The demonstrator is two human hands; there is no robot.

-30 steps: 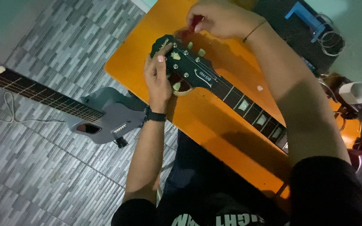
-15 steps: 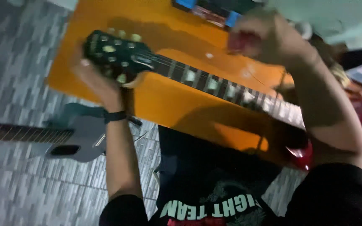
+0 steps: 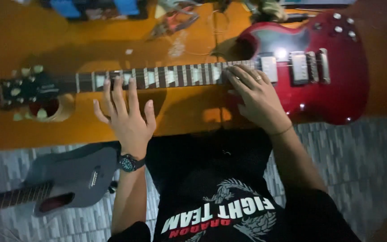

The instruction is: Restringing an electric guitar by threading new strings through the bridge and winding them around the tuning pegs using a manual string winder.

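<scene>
A red electric guitar (image 3: pixel 328 94) lies flat across an orange table (image 3: pixel 19 40), body at the right, dark headstock (image 3: pixel 27 89) at the left. My left hand (image 3: pixel 124 116), a watch on its wrist, rests open with fingertips on the neck (image 3: pixel 157 77) near the headstock end. My right hand (image 3: pixel 251 96), a ring on one finger, lies with fingers spread on the upper frets where the neck meets the body. Neither hand grips anything.
A grey guitar (image 3: pixel 68 175) lies on the tiled floor at the lower left. Blue boxes (image 3: pixel 90 8) and small tools with wire (image 3: pixel 175 20) sit at the table's far edge. A round hole (image 3: pixel 45 110) in the table sits under the headstock.
The view has swung right, so the whole red guitar shows. My left hand left the headstock for the neck. My right hand came down from the air onto the upper frets.
</scene>
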